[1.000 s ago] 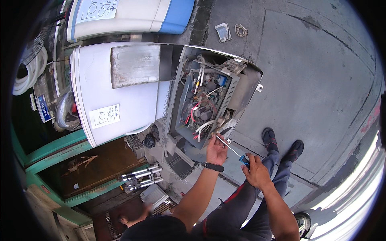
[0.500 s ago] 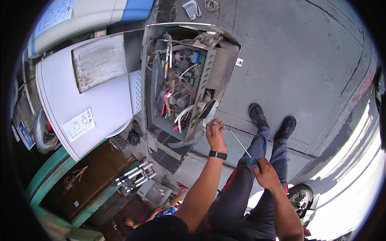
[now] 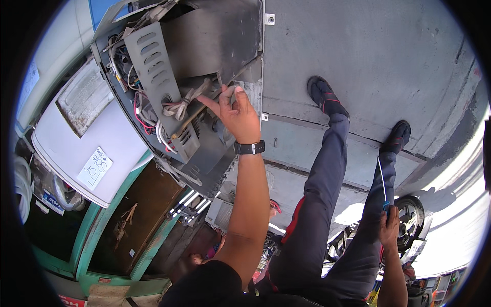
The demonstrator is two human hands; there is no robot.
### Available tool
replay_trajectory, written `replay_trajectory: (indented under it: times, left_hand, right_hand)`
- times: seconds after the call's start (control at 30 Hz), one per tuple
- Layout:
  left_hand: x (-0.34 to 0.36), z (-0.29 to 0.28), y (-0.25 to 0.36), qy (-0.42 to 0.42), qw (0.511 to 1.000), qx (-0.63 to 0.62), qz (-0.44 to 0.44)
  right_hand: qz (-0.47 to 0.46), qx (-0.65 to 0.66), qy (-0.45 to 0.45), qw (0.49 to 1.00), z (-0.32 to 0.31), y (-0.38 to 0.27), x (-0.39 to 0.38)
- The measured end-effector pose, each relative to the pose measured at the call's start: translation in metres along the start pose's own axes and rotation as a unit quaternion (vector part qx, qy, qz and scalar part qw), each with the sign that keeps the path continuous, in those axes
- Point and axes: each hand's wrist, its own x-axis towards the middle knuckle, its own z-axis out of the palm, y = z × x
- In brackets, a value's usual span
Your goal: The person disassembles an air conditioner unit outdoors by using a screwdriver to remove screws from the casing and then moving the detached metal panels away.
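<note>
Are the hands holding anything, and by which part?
The right hand grips a thin metal-shafted screwdriver by its blue handle; whether the left hand grips anything cannot be told.

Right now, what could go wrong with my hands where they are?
Your left hand, close to the bundled wires, might snag one, or scrape on the slotted metal panel. The screwdriver in your right hand shows against your right trouser leg and could poke it.
</note>
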Motion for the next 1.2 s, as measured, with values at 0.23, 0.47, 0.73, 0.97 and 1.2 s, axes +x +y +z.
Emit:
replay_trajectory:
  times: [0.23,0.47,0.73,0.97,1.2]
  left_hand:
    - [0.012,0.036,0.009,0.002,0.998,-0.004,-0.066]
    - [0.008,0.034,0.021,0.033,0.996,-0.009,-0.086]
    - [0.017,0.024,0.048,0.022,0.975,-0.152,-0.161]
    - [0.030,0.056,0.075,-0.038,0.979,-0.166,-0.115]
    - [0.011,0.046,0.058,-0.108,0.962,-0.163,-0.188]
  right_hand:
    - [-0.043,0.026,0.046,0.998,0.010,0.011,0.013]
    - [-0.077,0.061,0.064,0.993,0.009,-0.010,0.024]
    - [-0.064,0.082,0.049,0.993,-0.005,-0.019,0.038]
    - [-0.098,0.065,0.071,0.991,0.004,-0.025,0.046]
    - [-0.079,0.096,0.069,0.990,-0.002,-0.029,0.053]
